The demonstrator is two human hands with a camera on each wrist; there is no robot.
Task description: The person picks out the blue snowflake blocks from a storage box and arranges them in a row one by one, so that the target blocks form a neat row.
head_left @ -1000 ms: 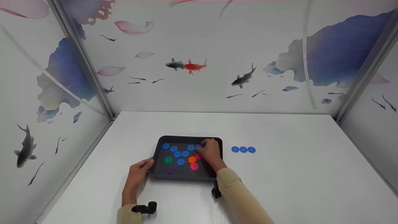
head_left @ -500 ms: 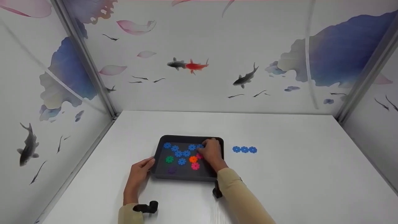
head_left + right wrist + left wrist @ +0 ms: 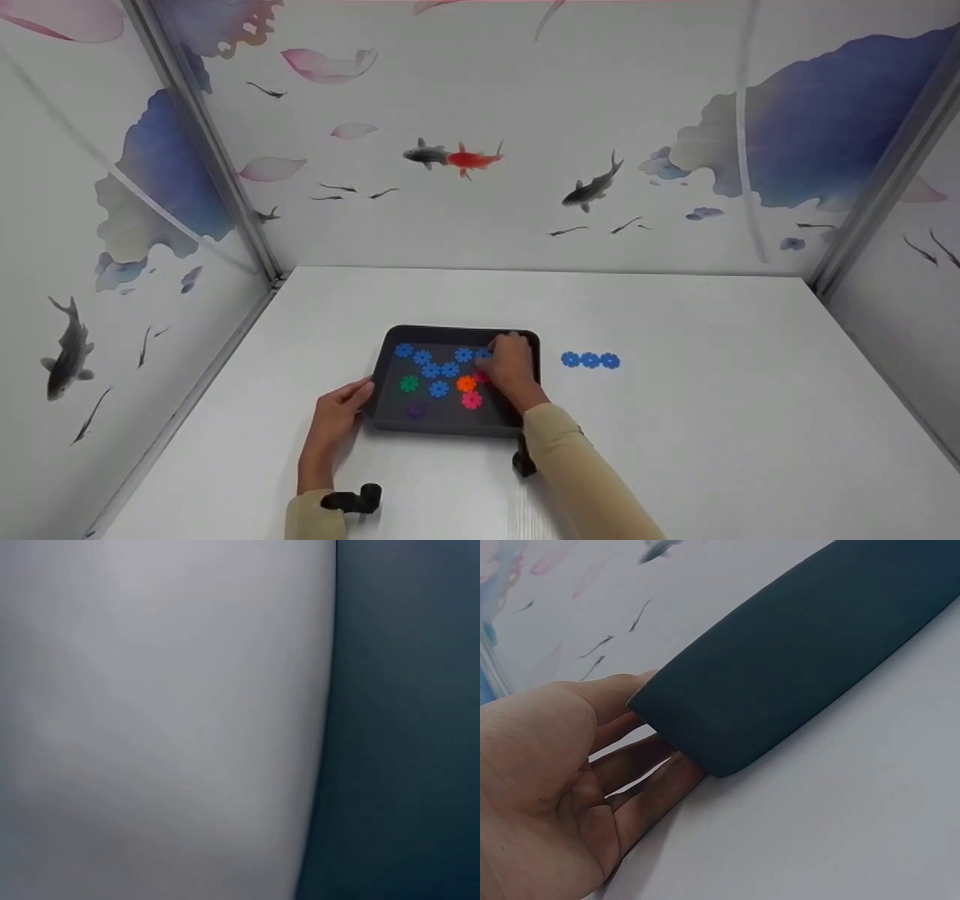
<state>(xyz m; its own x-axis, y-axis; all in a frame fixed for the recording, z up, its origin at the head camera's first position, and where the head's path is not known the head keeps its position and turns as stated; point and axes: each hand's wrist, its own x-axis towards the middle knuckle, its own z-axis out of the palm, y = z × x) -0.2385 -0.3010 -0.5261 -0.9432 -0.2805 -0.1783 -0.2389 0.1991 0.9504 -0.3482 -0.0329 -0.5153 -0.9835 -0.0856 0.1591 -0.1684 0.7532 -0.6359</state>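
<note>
A dark tray (image 3: 450, 429) holds several flower-shaped discs: blue ones (image 3: 439, 389), a green one (image 3: 409, 384), an orange one (image 3: 466, 384), pink ones (image 3: 472, 400) and a purple one (image 3: 415, 410). My left hand (image 3: 334, 424) grips the tray's left side, thumb at the rim; the left wrist view shows the hand (image 3: 562, 780) with its fingers behind and under the tray's end (image 3: 780, 667). Over the tray's right part my right hand (image 3: 511, 367) reaches in with bent fingers at a blue disc (image 3: 482, 353); whether they pinch it is hidden. The right wrist view shows only the tray's side (image 3: 405, 720).
Three blue discs (image 3: 590, 361) lie in a row on the white table (image 3: 712, 420), right of the tray. White walls (image 3: 525, 90) with painted fish and leaves stand behind and at both sides. A black wrist device (image 3: 352, 500) sits at the left cuff.
The whole head view has shifted slightly since the earliest frame. Both hands keep their places at the tray, and the discs have not visibly moved.
</note>
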